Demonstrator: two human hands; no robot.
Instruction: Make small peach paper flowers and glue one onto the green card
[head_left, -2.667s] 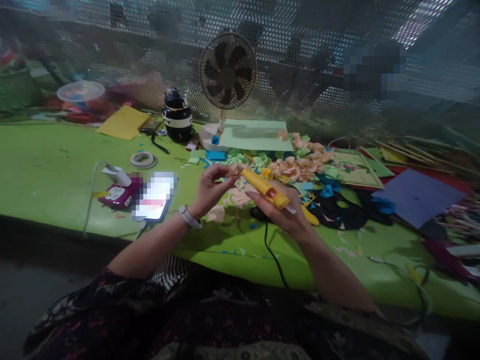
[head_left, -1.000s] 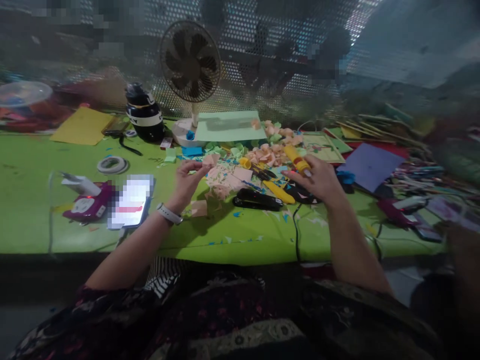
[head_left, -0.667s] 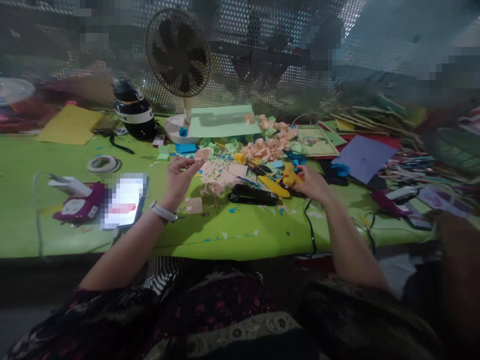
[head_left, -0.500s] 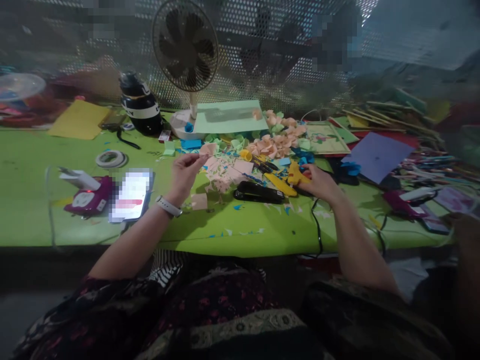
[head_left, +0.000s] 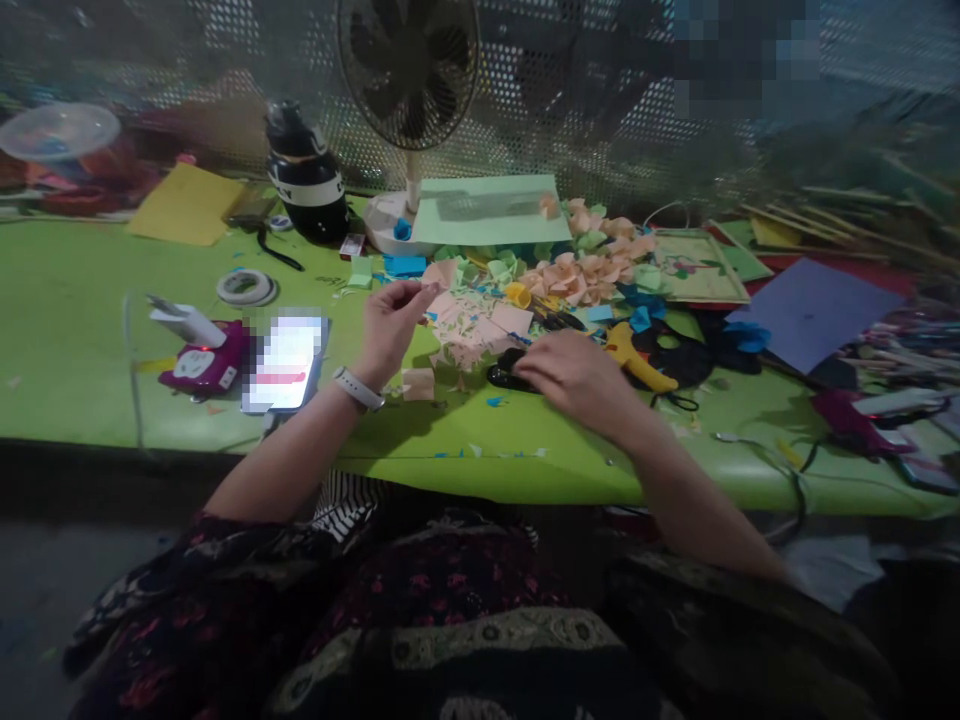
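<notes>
My left hand (head_left: 396, 318) pinches a folded peach paper piece (head_left: 439, 272) between thumb and fingertips, above paper scraps. My right hand (head_left: 574, 375) has its fingers closed over a black stapler (head_left: 507, 372), which lies on the green table (head_left: 420, 440); the hand hides most of the stapler. Right of that hand is a yellow tool (head_left: 641, 358) that looks like a glue gun. A small peach paper square (head_left: 418, 384) lies between my hands, near the left wrist.
Behind my hands are a heap of peach paper flowers (head_left: 574, 275), a pale green sheet (head_left: 491, 215) and a fan (head_left: 409, 60). To the left are a phone (head_left: 286, 362), a tape roll (head_left: 246, 287) and a black bottle (head_left: 307, 185). A purple sheet (head_left: 814, 310) lies at right.
My right hand has left the yellow tool and moved left onto the stapler. My left hand keeps the peach paper piece. The camera view has shifted.
</notes>
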